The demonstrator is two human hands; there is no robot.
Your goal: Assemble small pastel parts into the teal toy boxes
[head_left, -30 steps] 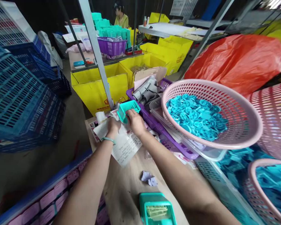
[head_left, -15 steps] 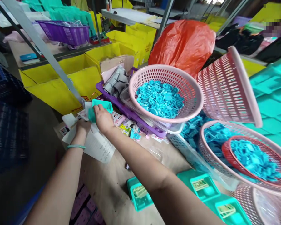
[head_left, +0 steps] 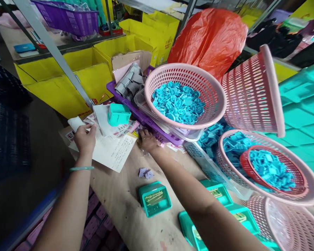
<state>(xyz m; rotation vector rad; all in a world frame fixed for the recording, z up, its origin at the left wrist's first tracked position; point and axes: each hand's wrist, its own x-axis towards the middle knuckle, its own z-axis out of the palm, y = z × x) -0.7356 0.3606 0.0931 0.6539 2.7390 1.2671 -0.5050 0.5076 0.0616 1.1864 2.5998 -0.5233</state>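
My left hand (head_left: 86,140) is closed at the left edge of the papers, its fingers curled; what they grip is hidden. Just above it is a rolled white paper (head_left: 75,122). A handwritten sheet (head_left: 117,151) lies flat beside the hand. On the papers behind sits a small turquoise plastic box (head_left: 118,114), touched by neither hand. My right hand (head_left: 149,141) reaches down beside the purple tray (head_left: 146,122), fingers spread over small loose items and clear plastic. Crumpled purple pieces (head_left: 146,173) lie on the tabletop nearer me.
Turquoise boxes with yellowish pieces (head_left: 155,199) stand at the front. A pink basket (head_left: 185,127) of blue parts rests on the tray. To the right are another pink basket (head_left: 267,198) and a red basket (head_left: 273,191) with blue parts. Yellow cartons (head_left: 65,90) stand behind.
My right hand has let go of the turquoise box, which now rests on the papers, and has moved right to the small items. My left hand has shifted slightly left. The view has shifted.
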